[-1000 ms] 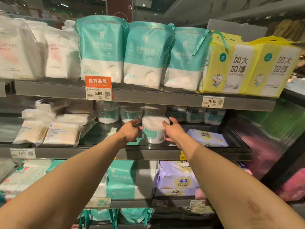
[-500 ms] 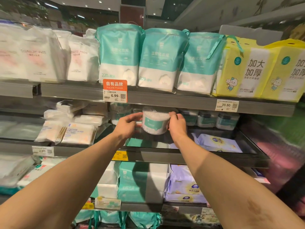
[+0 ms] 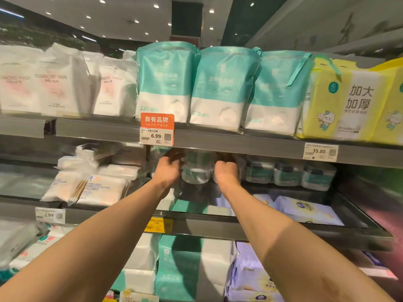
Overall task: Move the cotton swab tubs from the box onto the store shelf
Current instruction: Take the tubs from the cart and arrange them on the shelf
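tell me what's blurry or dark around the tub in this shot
Head view: the tub gripped by the left hand and right hand is motion-smeared and shadowed under the upper shelf; the 6.99 price tag reads clearly.

Both arms bare, reaching fwd & up from the bottom corners, converging twd centre. L forearm runs in from lower left, R forearm from lower right, elbows near straight. Wrists roughly level, side by side w/ a gap betw. them. L hand: palm faces right, fingers curved round left side of the tub, thumb raised near its top. R hand: back of hand twd camera, knuckles bent, fingers curled round the tub's right side, tips hidden. Tub is gripped betw. both hands. Both hands blurred, so finer finger detail can't be told.
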